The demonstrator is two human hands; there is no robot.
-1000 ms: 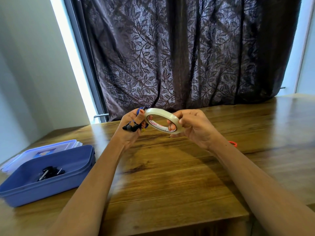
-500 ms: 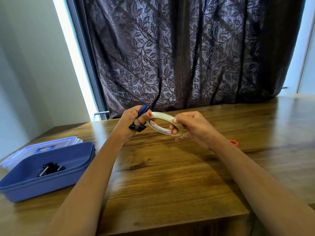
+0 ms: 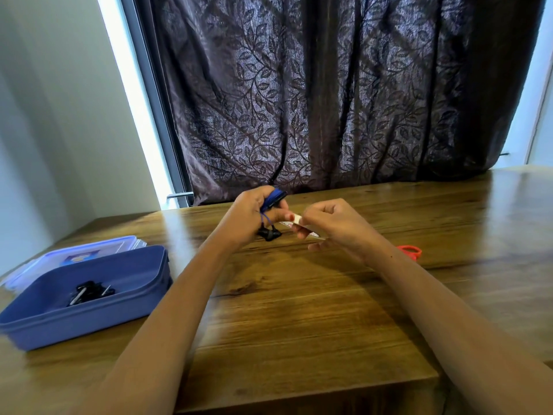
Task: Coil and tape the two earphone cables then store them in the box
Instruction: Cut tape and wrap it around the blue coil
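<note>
Near us, on our left, the blue box (image 3: pixel 89 298) is already keeping one black earphone bundle (image 3: pixel 89 292). Farther, our left hand (image 3: pixel 248 220) is closing around the blue earphone coil (image 3: pixel 272 200); it seems light and springy, so we are gripping its middle. Our right hand (image 3: pixel 326 226) is pinching the tape roll (image 3: pixel 299 224).

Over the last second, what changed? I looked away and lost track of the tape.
The right hand tipped the white tape roll from ring-facing-camera to nearly edge-on and lower, with the left hand's thumb now on its rim. Unchanged: the left hand grips the blue coiled earphone cable; the black earphones lie in the blue plastic box.
</note>
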